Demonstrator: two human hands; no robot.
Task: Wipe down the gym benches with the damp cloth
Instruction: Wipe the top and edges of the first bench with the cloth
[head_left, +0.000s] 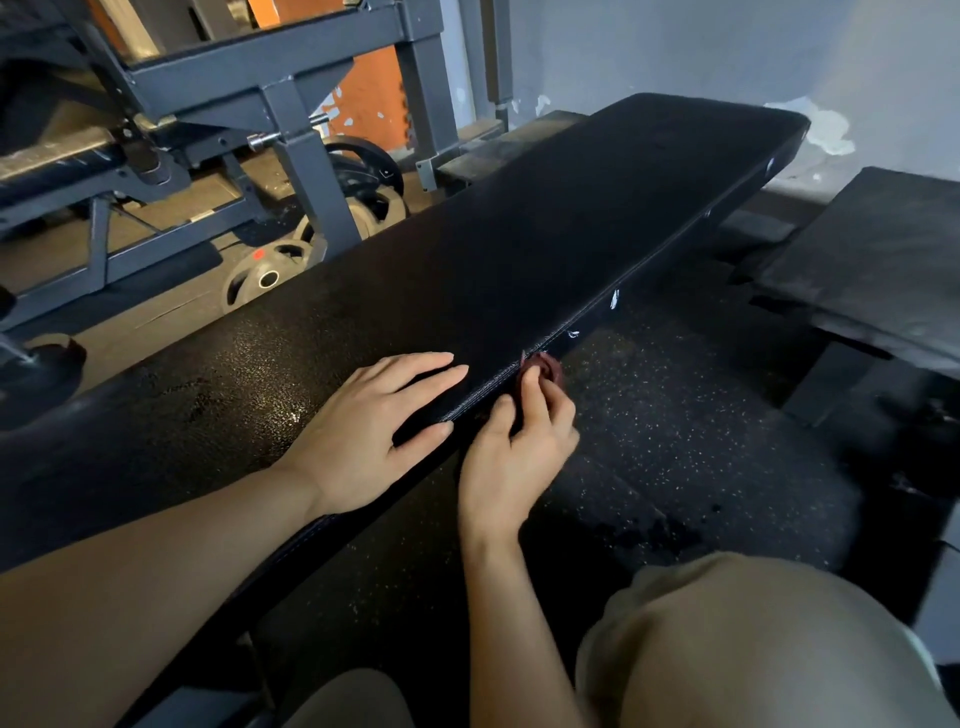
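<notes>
left hand (363, 436) lies flat, fingers spread; right hand (519, 441) is curled closed, pinching at fingertips.

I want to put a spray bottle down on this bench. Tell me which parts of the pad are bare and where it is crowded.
The bench pad is bare from beyond the left hand to its far end by the wall. The near-left stretch, left of that hand's forearm, is bare too, though it glistens wet. The crowded spot is the right edge, where the right hand presses the dark red cloth against the seam.

Pebbled, damp-glossy black vinyl bench (519, 249)
</notes>
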